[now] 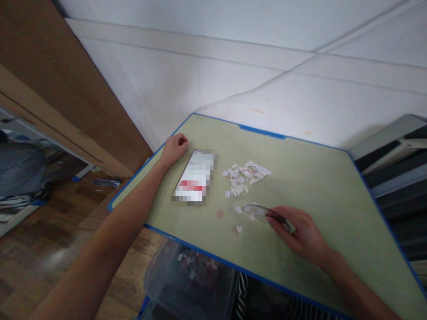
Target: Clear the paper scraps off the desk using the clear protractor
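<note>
My left hand (176, 147) rests at the table's left edge, fingers curled in. Whether anything lies inside that curl is hidden. Beside it lies a phone-like slab (195, 175) with a white and red face, partly blurred out. My right hand (302, 231) pinches a see-through, curved piece with a dark rim (256, 209), tilted low over the table; its exact kind is unclear. Just beyond is a loose heap of small white and pinkish paper scraps (248, 175). A few scraps lie nearer, among them a pinkish square (219, 213) and a small pale bit (239, 229).
The pale green table (320, 178) has a blue edge and stands against a white wall (240, 75). Below its front edge is a clear plastic bin (160, 275) with scraps in it. Brown panelling (83, 98) rises at left; a grey folded frame (396, 133) leans at right.
</note>
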Demonstrator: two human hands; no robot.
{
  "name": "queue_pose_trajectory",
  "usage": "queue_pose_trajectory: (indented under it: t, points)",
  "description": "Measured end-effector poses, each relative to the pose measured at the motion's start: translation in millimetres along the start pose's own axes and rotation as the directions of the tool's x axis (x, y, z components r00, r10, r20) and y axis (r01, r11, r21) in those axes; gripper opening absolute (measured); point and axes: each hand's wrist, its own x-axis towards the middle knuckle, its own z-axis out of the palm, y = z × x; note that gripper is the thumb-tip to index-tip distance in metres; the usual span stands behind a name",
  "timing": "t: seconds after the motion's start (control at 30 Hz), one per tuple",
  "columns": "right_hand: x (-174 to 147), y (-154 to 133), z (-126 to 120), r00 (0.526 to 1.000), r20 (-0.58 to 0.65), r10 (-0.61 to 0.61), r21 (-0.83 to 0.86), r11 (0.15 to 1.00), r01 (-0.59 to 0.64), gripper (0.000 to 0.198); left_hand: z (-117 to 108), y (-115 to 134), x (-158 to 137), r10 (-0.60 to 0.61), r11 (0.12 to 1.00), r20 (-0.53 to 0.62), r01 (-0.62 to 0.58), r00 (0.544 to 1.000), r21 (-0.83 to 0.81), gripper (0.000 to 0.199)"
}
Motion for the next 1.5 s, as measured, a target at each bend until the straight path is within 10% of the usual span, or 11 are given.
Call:
queue_pose_trajectory:
  t: [1.5]
  points:
    - [2.4,-5.3,-9.0,0.996,0.079,0.043,0.104,0.993,-0.051,0.019,-0.9,1.7,-1.5,-0.002,1.0,-0.004,0.002,1.0,-0.011,0.006]
